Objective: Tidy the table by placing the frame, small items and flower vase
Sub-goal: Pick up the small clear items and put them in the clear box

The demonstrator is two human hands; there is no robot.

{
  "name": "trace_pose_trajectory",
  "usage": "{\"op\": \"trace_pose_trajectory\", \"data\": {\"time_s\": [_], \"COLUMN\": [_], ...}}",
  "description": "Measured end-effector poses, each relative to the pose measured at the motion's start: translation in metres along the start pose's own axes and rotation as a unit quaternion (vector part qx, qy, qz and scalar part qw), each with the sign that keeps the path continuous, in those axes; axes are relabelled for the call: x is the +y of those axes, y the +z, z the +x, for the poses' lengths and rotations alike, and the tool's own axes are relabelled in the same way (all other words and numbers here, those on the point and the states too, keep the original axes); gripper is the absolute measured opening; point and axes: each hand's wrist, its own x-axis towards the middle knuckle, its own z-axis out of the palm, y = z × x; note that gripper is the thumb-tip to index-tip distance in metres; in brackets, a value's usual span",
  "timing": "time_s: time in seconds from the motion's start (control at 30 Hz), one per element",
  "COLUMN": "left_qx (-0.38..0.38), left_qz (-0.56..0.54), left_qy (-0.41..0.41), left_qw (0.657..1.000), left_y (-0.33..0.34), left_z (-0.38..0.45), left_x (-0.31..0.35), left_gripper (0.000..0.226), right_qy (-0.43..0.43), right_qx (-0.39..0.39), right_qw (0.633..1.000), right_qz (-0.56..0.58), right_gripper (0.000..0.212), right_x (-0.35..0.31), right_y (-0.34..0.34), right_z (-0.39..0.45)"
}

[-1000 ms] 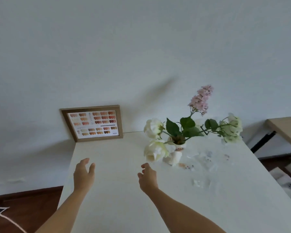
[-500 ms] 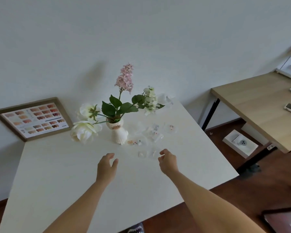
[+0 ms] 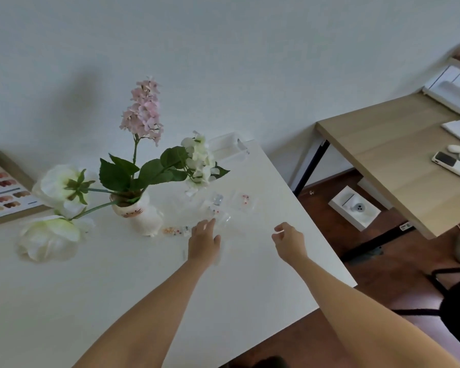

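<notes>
While your left hand [image 3: 203, 244] lies flat over the small clear packets [image 3: 218, 208], fingers spread | your right hand [image 3: 290, 241] hovers at 3 o'clock, fingers loosely curled, holding nothing | flower vase [image 3: 141, 216] upright at 9 o'clock on the counter [image 3: 91, 288], stems vertical | frame [image 3: 3, 187] leans on the wall, long axis horizontal.

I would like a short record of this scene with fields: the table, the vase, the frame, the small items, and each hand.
table: white table, against the wall
vase: white flower vase, upright, left of the small items
frame: wooden frame, leaning on the wall at the far left
small items: clear packets, scattered right of the vase
left hand: left hand, open, reaching over the packets
right hand: right hand, empty, fingers loosely curled, above the table
</notes>
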Motion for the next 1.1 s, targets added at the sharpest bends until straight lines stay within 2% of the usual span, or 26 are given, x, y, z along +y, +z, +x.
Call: {"op": "trace_pose_trajectory", "data": {"time_s": [0.1, 0.27, 0.37, 0.47, 0.53, 0.6, 0.7, 0.77, 0.87, 0.97, 1.03, 1.1], "left_qx": [-0.01, -0.042, -0.021, 0.034, 0.059, 0.076, 0.107, 0.13, 0.148, 0.151, 0.149, 0.142], "left_qz": [0.079, 0.127, 0.122, 0.093, 0.088, 0.075, 0.027, 0.0, -0.056, -0.148, -0.185, -0.202], "left_qy": [-0.052, -0.16, -0.208, -0.235, -0.244, -0.254, -0.262, -0.271, -0.307, -0.336, -0.332, -0.324], "left_qw": [0.995, 0.978, 0.97, 0.967, 0.964, 0.961, 0.959, 0.954, 0.938, 0.918, 0.913, 0.913], "left_y": [0.013, 0.039, 0.055, 0.07, 0.077, 0.079, 0.081, 0.081, 0.076, 0.07, 0.068, 0.067], "left_z": [0.018, 0.043, 0.047, 0.043, 0.043, 0.044, 0.047, 0.049, 0.056, 0.059, 0.057, 0.053], "left_x": [0.015, 0.031, 0.043, 0.058, 0.07, 0.08, 0.09, 0.094, 0.094, 0.092, 0.093, 0.095], "left_gripper": [0.057, 0.058, 0.054, 0.046, 0.044, 0.037, 0.013, 0.008, 0.027, 0.046, 0.05, 0.05], "right_qy": [-0.028, -0.127, -0.187, -0.267, -0.31, -0.339, -0.372, -0.383, -0.366, -0.308, -0.266, -0.226], "right_qx": [-0.027, -0.111, -0.169, -0.167, -0.169, -0.172, -0.149, -0.141, -0.157, -0.187, -0.204, -0.229], "right_qw": [0.999, 0.976, 0.945, 0.899, 0.868, 0.853, 0.859, 0.863, 0.882, 0.912, 0.919, 0.923], "right_qz": [-0.031, -0.139, -0.208, -0.304, -0.348, -0.358, -0.318, -0.299, -0.252, -0.198, -0.208, -0.211], "right_gripper": [0.025, 0.043, 0.056, 0.061, 0.059, 0.051, 0.042, 0.039, 0.035, 0.057, 0.068, 0.06], "right_x": [-0.001, -0.005, -0.011, -0.017, -0.017, -0.015, -0.014, -0.013, -0.014, -0.024, -0.031, -0.035], "right_y": [-0.002, -0.007, -0.008, -0.004, -0.001, 0.003, 0.008, 0.009, 0.007, 0.004, 0.002, 0.001], "right_z": [0.027, 0.077, 0.107, 0.131, 0.142, 0.151, 0.158, 0.161, 0.164, 0.167, 0.171, 0.176]}}
